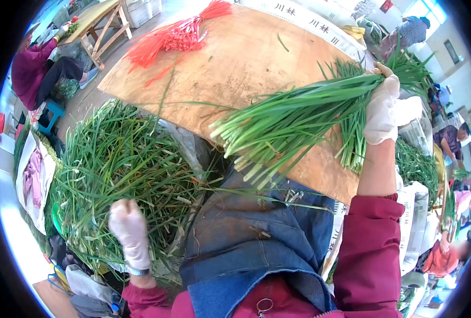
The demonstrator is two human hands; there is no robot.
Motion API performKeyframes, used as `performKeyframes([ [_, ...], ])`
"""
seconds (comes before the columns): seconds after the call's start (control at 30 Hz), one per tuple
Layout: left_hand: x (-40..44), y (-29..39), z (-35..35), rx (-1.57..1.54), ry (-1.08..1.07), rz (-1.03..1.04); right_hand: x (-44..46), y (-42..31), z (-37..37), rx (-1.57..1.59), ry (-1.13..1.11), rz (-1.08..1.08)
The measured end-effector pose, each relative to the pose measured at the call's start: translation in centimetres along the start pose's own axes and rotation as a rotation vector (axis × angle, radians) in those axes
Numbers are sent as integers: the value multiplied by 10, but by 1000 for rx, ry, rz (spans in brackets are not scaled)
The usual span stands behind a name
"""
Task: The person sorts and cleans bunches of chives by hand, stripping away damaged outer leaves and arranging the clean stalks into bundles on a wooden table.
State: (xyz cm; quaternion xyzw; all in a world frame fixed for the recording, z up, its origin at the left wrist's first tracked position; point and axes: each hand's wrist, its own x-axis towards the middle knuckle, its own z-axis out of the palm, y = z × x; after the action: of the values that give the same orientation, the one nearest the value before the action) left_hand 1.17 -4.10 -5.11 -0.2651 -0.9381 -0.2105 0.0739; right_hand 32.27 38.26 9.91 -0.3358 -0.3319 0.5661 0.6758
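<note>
My right hand (382, 108), in a whitish glove, is wrapped round a bunch of long green leafy stalks (299, 114). The bunch lies slantwise over the wooden board, its pale cut ends pointing left toward my apron. Beneath and beside it, another bunch of stalks (354, 139) rests at the board's right side. My left hand (128, 225), also gloved, is curled over the big heap of loose green leaves (124, 159). Its fingers are closed, and whatever they may hold is too small to make out.
Red plastic ties (180, 38) lie on the wooden board (246, 58) at its far left. A blue apron (256, 228) covers my lap. A seated person (34, 71) is at the upper left, near a wooden table (89, 22). Several people are at the right.
</note>
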Motion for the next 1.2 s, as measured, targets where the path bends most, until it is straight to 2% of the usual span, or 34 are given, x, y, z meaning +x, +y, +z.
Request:
performKeyframes([
  [0.03, 5, -33, 0, 215, -72, 48, 4, 3, -5, -49, 32, -7],
  [0.1, -8, -32, 9, 333, 78, 306, 8, 13, -7, -139, 82, -15],
  [0.17, -19, 29, 4, -12, -20, 580, 15, 17, -17, -177, 126, -24],
  [0.23, -30, 86, 11, -258, -272, 763, 9, 17, -22, -185, 146, -86],
  [0.3, -39, 134, 22, -303, -350, 895, 9, 17, -25, -234, 174, -58],
  [0.37, -55, 155, 53, -129, -547, 926, 12, 17, -31, -244, 190, 13],
  [0.4, -56, 159, 64, -53, -338, 1066, 3, 17, -24, -257, 232, -39],
  [0.5, -51, 125, 62, -108, -392, 1128, 17, 21, -33, -209, 187, -4],
  [0.53, -37, 109, 37, -101, -349, 1058, 17, 21, -31, -199, 167, -24],
  [0.57, -26, 85, 12, 8, -286, 884, 11, 21, -28, -191, 157, -42],
  [0.6, -9, 64, -17, 34, -134, 737, 8, 22, -30, -184, 150, -58],
  [0.63, 6, 21, -24, 130, 81, 652, 21, 26, -39, -195, 118, -9],
  [0.67, 14, -15, -44, 544, -89, 429, 24, 27, -38, -181, 151, 6],
  [0.7, 19, -39, -52, 747, 42, 423, 24, 28, -34, -166, 181, 21],
  [0.77, 15, -23, -60, 675, 91, 471, 10, 24, -19, -231, 240, -18],
  [0.83, -8, 38, -48, 184, 79, 672, -3, 20, -10, -283, 260, -42],
  [0.87, -20, 67, -41, -48, -93, 732, -9, 18, -7, -295, 249, -48],
  [0.9, -34, 95, -27, -195, -81, 874, -14, 16, -4, -305, 236, -56],
  [0.93, -46, 122, -18, -228, -226, 911, -17, 13, 1, -340, 289, -22],
  [0.97, -54, 145, -3, -346, -140, 1048, -19, 12, 3, -354, 296, -22],
  [1.03, -67, 186, 20, -202, -242, 1098, -26, 10, 5, -384, 307, -19],
  [1.07, -69, 193, 34, -169, -202, 1105, -36, 9, 1, -459, 217, -74],
  [1.13, -68, 201, 55, -99, -124, 1126, -19, 16, -4, -327, 272, -34],
  [1.2, -60, 193, 49, -164, -216, 1125, -6, 19, -12, -270, 330, -15],
])
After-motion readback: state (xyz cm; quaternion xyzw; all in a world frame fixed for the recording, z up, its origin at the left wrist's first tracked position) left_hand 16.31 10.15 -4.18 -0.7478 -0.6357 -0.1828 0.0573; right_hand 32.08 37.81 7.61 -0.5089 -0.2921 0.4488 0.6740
